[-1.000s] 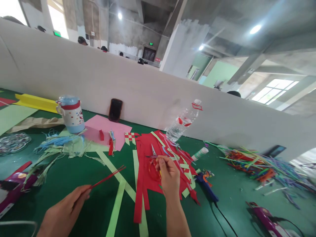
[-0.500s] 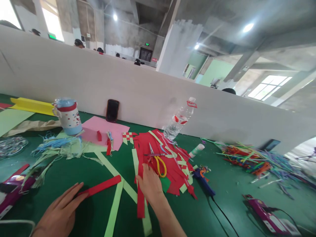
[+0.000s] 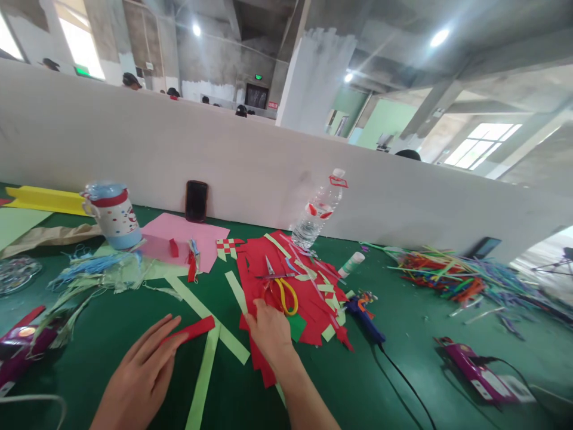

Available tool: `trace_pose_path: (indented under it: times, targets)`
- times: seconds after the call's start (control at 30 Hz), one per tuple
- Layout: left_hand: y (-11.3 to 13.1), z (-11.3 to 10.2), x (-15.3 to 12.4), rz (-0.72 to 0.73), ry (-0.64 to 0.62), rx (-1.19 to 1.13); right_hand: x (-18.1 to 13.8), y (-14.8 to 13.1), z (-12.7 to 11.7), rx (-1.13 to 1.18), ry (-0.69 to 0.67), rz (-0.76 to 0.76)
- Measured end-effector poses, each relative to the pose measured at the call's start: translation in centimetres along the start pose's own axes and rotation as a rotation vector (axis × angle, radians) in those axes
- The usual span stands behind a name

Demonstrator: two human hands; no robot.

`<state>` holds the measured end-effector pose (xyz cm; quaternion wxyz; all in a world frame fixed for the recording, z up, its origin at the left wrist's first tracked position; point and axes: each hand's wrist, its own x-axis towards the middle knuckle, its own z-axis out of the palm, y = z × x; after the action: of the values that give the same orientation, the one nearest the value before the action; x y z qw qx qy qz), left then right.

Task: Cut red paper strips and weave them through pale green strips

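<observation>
My left hand (image 3: 141, 367) lies at lower left, its fingers stretched out over the left part of a folded red paper strip (image 3: 199, 329). In the middle, my right hand (image 3: 271, 328) has its fingers closed at a pale green paper strip (image 3: 236, 291), which passes beneath the hand and wrist. Just beyond it, scissors with yellow handles (image 3: 290, 298) rest on a heap of red paper pieces (image 3: 308, 325). Between my hands, two pale green strips (image 3: 203, 382) cross near the red strip's end. My right fingertips are partly hidden.
A water bottle (image 3: 317, 215), glue stick (image 3: 351, 264) and blue glue gun (image 3: 367, 319) stand or lie right of centre. A cup (image 3: 114, 218), phone (image 3: 196, 201) and pink sheet (image 3: 156, 230) are farther back. Craft sticks (image 3: 441, 275) lie right. A white partition (image 3: 242, 173) borders the table.
My left hand has slid right along the red strip. The pale green strip at my right hand has turned, its upper end swinging left, and the long red strip beside it has shifted.
</observation>
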<state>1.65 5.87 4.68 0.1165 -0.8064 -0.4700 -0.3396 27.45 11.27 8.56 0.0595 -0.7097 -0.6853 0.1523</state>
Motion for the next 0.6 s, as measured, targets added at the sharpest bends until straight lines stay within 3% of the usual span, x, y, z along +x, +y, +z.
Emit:
trace_pose_path:
  times: [0.37, 0.53, 0.6]
  targets:
    - [1.9, 0.6, 0.8, 0.012, -0.029, -0.033, -0.1, 0.5, 0.5, 0.157, 0.141, -0.134]
    - [2.2, 0.8, 1.2, -0.103, -0.052, -0.064, -0.5, 0.0, -0.2, 0.337, 0.192, -0.218]
    - [2.1, 0.8, 2.1, -0.152, -0.003, -0.067, -1.0, -0.7, -0.6, 0.470, 0.143, -0.253]
